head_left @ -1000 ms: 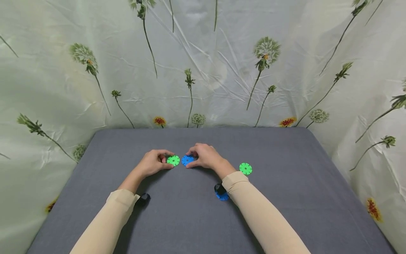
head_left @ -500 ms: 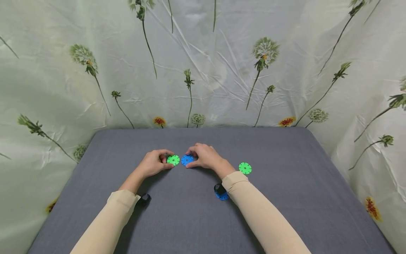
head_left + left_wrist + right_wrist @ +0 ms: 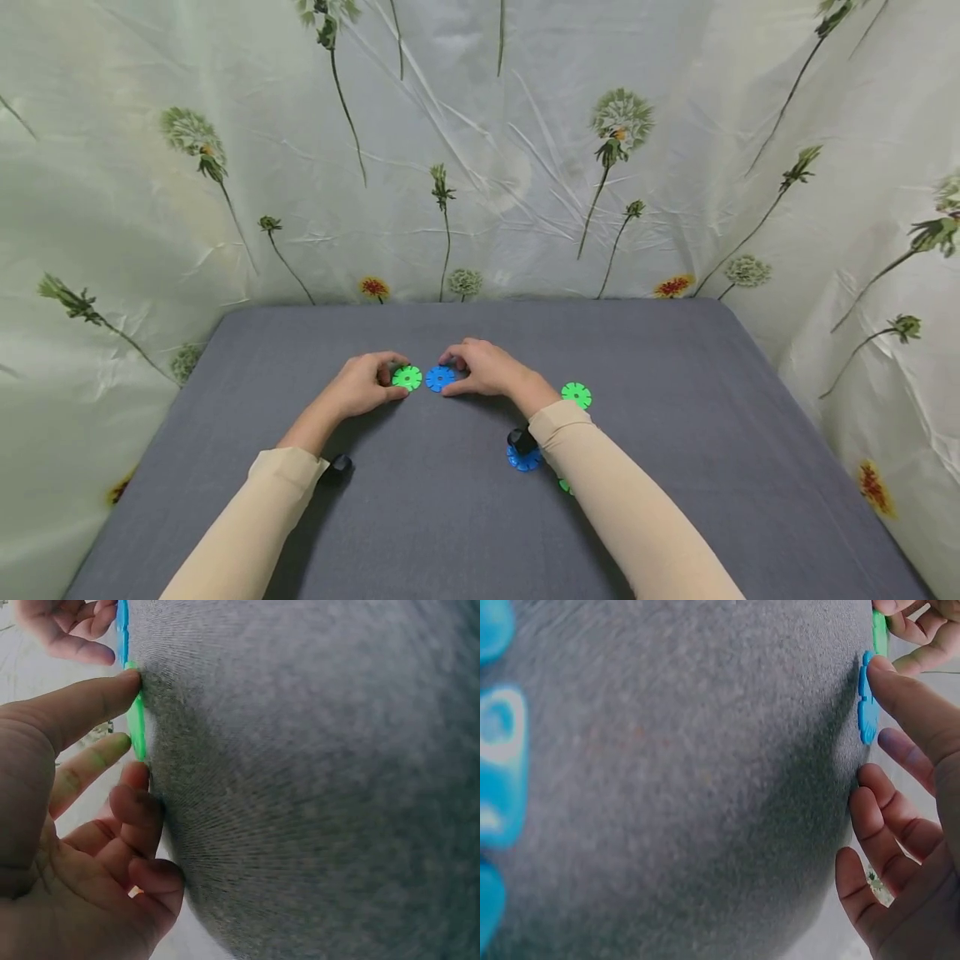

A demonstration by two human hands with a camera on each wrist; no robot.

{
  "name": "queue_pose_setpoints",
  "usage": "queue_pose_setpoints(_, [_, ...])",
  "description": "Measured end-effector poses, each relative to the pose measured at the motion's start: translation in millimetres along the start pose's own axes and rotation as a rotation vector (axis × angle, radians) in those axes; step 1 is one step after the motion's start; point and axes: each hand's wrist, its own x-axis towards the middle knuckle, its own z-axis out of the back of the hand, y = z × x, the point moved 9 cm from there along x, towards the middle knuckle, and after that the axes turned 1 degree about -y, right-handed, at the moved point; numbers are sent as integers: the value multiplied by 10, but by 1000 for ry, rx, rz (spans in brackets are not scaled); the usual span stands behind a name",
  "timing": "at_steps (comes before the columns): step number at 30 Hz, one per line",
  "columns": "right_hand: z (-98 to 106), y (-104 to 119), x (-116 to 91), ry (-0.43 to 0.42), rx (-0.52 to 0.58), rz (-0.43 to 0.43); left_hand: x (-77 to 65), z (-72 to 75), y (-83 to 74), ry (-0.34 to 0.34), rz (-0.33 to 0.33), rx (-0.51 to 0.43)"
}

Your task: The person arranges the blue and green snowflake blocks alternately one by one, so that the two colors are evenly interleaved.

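A green slotted building disc lies on the grey cloth, pinched at its edge by the thumb and index finger of my left hand. Just to its right is a blue slotted building disc, with a narrow strip of cloth between the two in the head view. The thumb and index finger of my right hand hold this blue disc from the right. Edge-on in the right wrist view, the blue disc has the thumb over one end and the index fingertip close by the other.
Another green disc lies right of my right wrist. A second blue disc is partly hidden under the black wrist camera. One more green disc peeks out beside the right sleeve. A flowered curtain hangs behind the grey table.
My right hand has shifted slightly right against the blue disc, uncovering more of it. A green disc's edge now shows beside the right sleeve. The left hand stays on its disc.
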Motion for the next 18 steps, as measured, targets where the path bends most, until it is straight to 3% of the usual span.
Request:
queue_pose_setpoints(7, [59, -55, -30, 17, 34, 30, 17, 11, -87, -22, -53, 81])
queue_pose_setpoints(18, [321, -295, -269, 8, 98, -9, 154, -90, -177, 3, -53, 20])
